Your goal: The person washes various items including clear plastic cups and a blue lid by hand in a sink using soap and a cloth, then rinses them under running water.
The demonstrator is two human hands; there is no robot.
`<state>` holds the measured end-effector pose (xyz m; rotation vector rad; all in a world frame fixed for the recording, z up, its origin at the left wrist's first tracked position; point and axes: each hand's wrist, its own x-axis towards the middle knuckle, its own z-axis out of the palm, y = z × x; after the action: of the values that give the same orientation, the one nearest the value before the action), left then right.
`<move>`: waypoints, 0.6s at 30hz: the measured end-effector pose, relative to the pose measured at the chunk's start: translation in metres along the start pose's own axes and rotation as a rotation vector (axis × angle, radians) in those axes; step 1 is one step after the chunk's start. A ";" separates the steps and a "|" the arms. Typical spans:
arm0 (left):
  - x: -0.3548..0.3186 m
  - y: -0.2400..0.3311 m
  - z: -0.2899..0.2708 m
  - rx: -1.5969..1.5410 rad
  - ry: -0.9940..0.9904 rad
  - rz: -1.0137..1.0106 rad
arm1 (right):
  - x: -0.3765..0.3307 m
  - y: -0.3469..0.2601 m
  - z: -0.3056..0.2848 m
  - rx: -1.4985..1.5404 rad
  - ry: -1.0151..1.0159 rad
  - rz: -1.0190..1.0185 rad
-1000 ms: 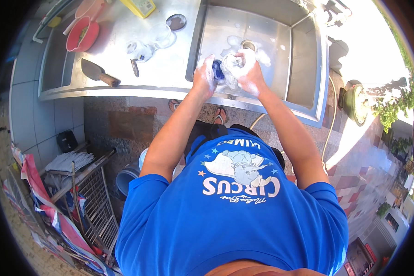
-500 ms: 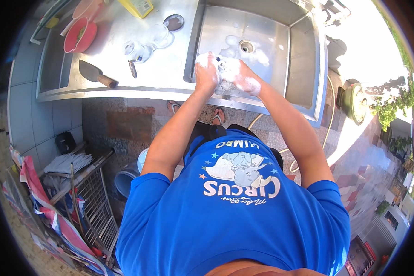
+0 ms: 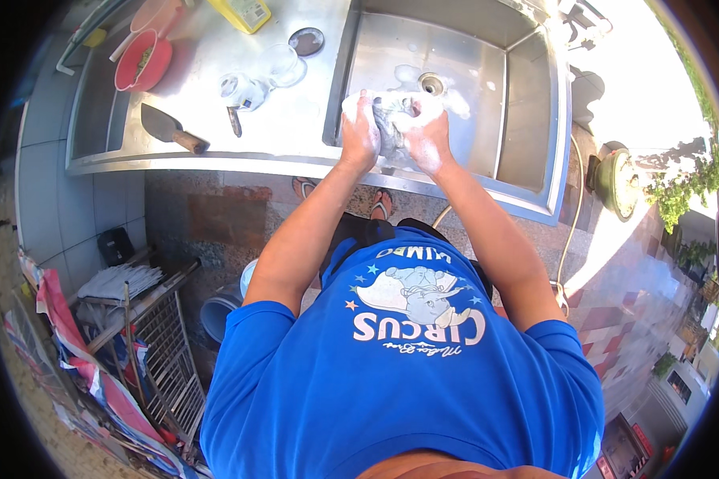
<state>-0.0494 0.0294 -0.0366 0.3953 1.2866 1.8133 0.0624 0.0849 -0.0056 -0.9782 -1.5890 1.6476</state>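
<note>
Over the near left part of the steel sink (image 3: 527, 104), my left hand (image 3: 360, 134) and my right hand (image 3: 428, 137) hold a wet, greyish cloth (image 3: 391, 134) between them. White suds coat the fingers of both hands and part of the cloth. My fingers are bent round its two sides, and its lower part hangs down between the hands. Foam hides some fingertips. Beyond my hands, patches of suds lie on the sink floor around the round drain (image 3: 431, 84).
On the steel counter to the left are a trowel-like scraper (image 3: 162, 126) with a wooden handle, clear plastic containers (image 3: 280, 64), a dark round lid (image 3: 306, 41), a red bowl (image 3: 144, 61) and a yellow bottle (image 3: 241, 13). A hose (image 3: 574, 215) runs down right of the sink.
My right hand has turned and drawn a little nearer to me, its wrist now more upright. More of the cloth shows stretched between the hands. My left hand has barely moved.
</note>
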 end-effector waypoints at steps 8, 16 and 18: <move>0.005 0.005 0.000 -0.197 0.140 -0.231 | -0.002 -0.006 -0.004 -0.819 -0.241 -0.425; 0.004 0.003 -0.009 -0.014 0.054 -0.204 | -0.003 -0.020 -0.004 -0.760 -0.518 -0.122; 0.000 0.013 -0.012 0.229 -0.001 -0.105 | -0.004 0.003 -0.008 -0.015 -0.264 0.015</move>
<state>-0.0633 0.0211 -0.0298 0.4440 1.4915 1.5838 0.0715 0.0851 -0.0082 -0.8067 -1.7696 1.8386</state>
